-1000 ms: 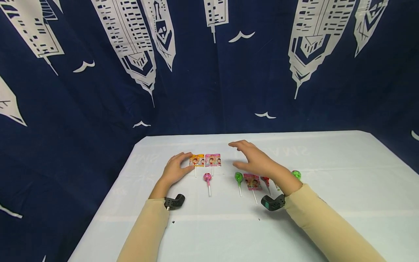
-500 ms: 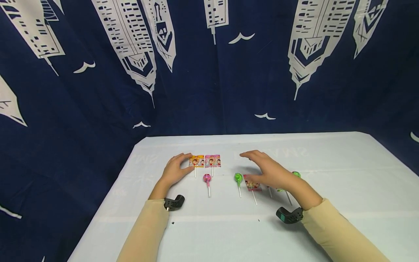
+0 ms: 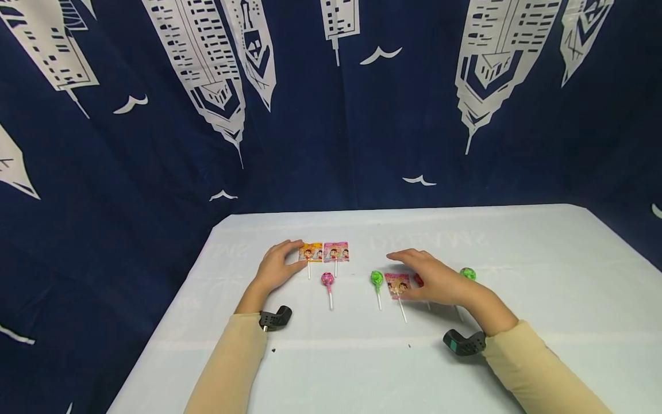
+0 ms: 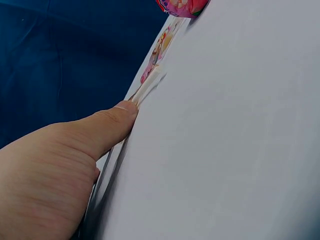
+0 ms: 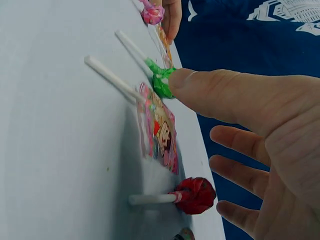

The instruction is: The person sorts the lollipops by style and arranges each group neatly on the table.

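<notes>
My left hand (image 3: 276, 267) rests at the left side of an orange-wrapped flat lollipop (image 3: 312, 253), index fingertip by its top corner and thumb near its stick. Beside that lies a pink-wrapped flat lollipop (image 3: 338, 252). My right hand (image 3: 439, 283) hovers with spread fingers over the right-hand lollipops, holding nothing. Its thumb overlaps the edge of a darker pink flat lollipop (image 3: 395, 283), and a red round lollipop (image 5: 196, 195) is partly hidden under the hand in the head view. In the right wrist view the thumb tip overlaps a green round lollipop (image 5: 161, 82).
A pink round lollipop (image 3: 327, 279) lies between the hands, nearer the left. Another green lollipop (image 3: 468, 273) lies beyond the right wrist. The white table (image 3: 341, 368) meets a dark blue patterned cloth (image 3: 331, 144) at the back.
My right hand has moved right and nearer the body, from behind the green lollipop to over the darker pink and red ones. The left hand and the lollipops have stayed in place.
</notes>
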`<state>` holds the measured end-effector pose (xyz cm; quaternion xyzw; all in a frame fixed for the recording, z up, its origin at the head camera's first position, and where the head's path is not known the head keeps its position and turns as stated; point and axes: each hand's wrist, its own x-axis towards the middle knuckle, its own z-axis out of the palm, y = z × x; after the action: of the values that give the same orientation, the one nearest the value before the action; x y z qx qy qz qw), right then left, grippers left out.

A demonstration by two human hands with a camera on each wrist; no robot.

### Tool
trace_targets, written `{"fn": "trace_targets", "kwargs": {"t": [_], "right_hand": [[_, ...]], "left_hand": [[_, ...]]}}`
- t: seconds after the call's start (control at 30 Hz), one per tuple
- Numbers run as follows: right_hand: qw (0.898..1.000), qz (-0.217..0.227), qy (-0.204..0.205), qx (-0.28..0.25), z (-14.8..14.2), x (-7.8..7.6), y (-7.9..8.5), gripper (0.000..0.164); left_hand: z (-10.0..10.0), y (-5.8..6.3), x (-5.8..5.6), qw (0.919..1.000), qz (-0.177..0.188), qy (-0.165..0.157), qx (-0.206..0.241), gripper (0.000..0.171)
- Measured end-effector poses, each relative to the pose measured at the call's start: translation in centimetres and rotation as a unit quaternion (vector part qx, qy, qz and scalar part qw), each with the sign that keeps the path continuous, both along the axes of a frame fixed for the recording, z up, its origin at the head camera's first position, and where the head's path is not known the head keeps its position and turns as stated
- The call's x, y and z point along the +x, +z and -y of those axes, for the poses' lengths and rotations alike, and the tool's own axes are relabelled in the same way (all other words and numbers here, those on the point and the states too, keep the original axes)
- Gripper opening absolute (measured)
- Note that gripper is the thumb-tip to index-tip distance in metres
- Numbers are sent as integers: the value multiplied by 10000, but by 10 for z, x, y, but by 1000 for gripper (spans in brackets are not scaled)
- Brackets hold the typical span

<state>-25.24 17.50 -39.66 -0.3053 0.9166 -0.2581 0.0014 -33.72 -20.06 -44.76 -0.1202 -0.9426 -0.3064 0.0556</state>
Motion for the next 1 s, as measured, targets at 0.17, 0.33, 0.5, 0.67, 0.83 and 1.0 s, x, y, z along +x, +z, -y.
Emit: {"fn": "trace_targets", "kwargs": {"t": [0.17,0.33,0.5,0.67,0.83,1.0], "right_hand": [[9995,197,-24,244,-3,-2,-5,76],[9984,247,-35,515,-3,-3,-12,79],[9985,173,-77,521,-3,-2,-15,77],[9989,84,-20,454,-3,-4,-16,74],[9991,46,38,430,-2,-5,-18,73],[9992,-37,3,409,-1,-6,-18,70]], "left_hand": [[-1,1,1,10000,5,22,53,56],[-2,1,2,10000,31,24,44,56],[-2,1,0,10000,12,-10,0,56],[-1,2,1,10000,43,26,2,56],[0,1,1,9999,102,32,7,56],[0,1,-1,10000,87,15,4,55]]}}
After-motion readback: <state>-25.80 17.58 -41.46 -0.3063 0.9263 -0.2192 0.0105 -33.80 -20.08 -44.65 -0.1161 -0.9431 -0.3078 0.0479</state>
